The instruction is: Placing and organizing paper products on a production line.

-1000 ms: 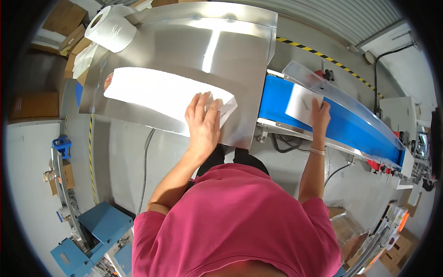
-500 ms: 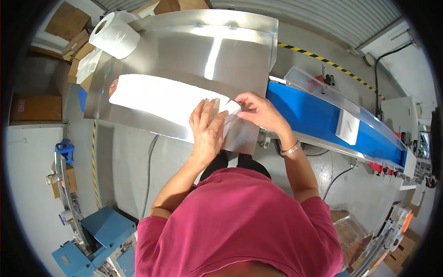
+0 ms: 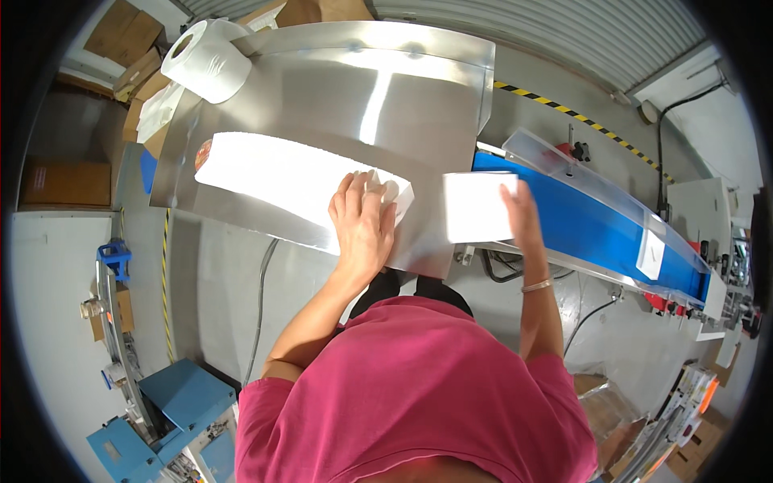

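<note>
The left hand (image 3: 364, 225) lies flat, fingers spread, pressing on the right end of a long row of white paper sheets (image 3: 282, 173) on the steel table (image 3: 386, 88). It grips nothing; it only pins the row down. The right hand (image 3: 522, 219) is open too, fingers straight, resting on the right edge of a single white packet (image 3: 477, 207) that sits where the table meets the left end of the blue conveyor belt (image 3: 580, 221).

To do this step well, it seems best to keep the left palm firm on the row, so the stack does not fan or slide while the other hand works. The packet should go onto the belt square, its long edges in line with the clear side rail (image 3: 580, 165), and lie flat before it is let go. Another white packet (image 3: 651, 251) is far along the belt to the right, well apart, so spacing looks fine. A paper roll (image 3: 205, 60) stands at the far left corner.
</note>
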